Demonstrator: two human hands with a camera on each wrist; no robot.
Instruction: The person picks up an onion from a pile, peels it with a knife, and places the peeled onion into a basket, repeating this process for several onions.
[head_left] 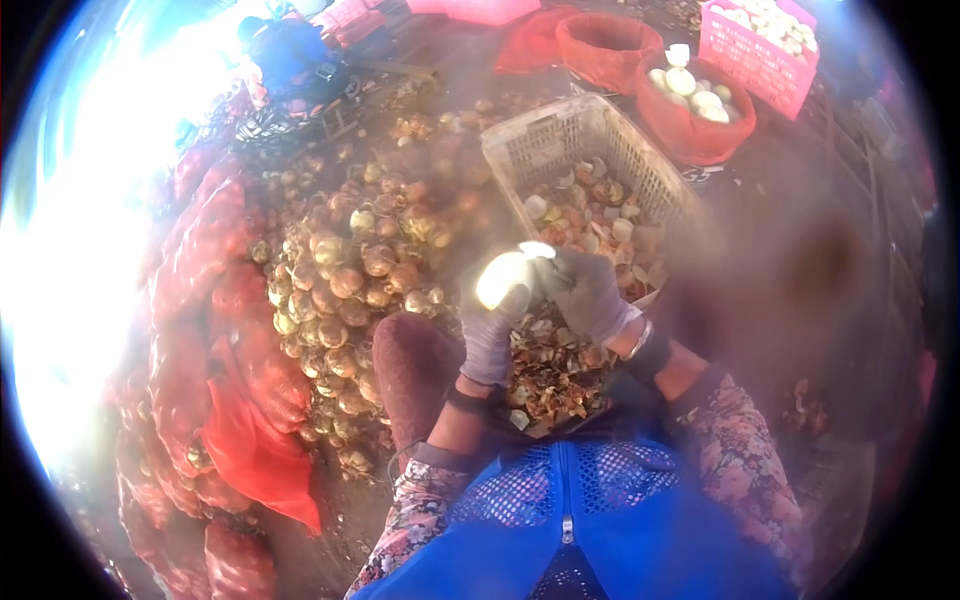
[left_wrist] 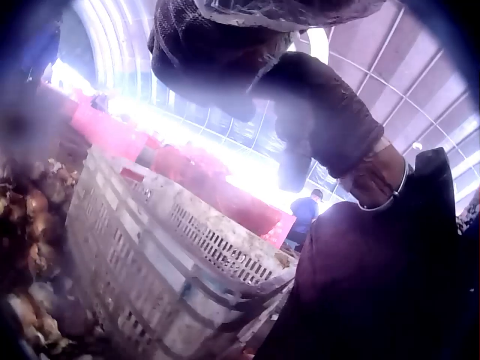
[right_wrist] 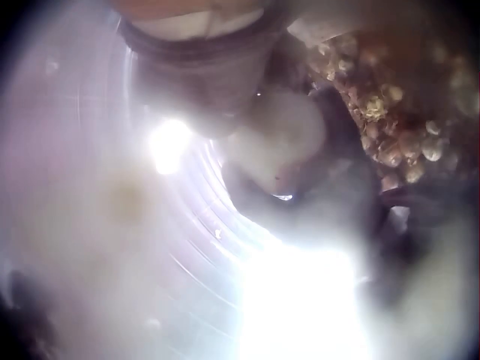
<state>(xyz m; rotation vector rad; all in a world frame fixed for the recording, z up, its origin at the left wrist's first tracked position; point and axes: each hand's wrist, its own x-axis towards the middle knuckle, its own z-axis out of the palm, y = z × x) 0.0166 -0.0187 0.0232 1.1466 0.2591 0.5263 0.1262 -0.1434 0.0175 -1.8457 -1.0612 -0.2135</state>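
A peeled white onion (head_left: 506,280) sits in my gloved left hand (head_left: 492,325), whose fingers and thumb curl round it. Close against its right side is my gloved right hand (head_left: 590,295), fingers bent, with a small bright white object (head_left: 537,249) at the fingertips; glare hides its kind. In the right wrist view the pale onion (right_wrist: 289,139) shows blurred between dark gloved fingers. From the left wrist, my right hand (left_wrist: 326,112) appears beside the left hand (left_wrist: 217,56), a bracelet on its wrist. Both hands are above loose onion skins (head_left: 560,375).
A pale plastic crate (head_left: 510,165) with skins and scraps stands ahead. Unpeeled onions (head_left: 345,280) are heaped to the left, beside red mesh sacks (head_left: 200,300). A red tub (head_left: 690,135) of peeled onions and a pink crate (head_left: 755,60) stand at the far right. Another person (head_left: 290,60) is at the far left.
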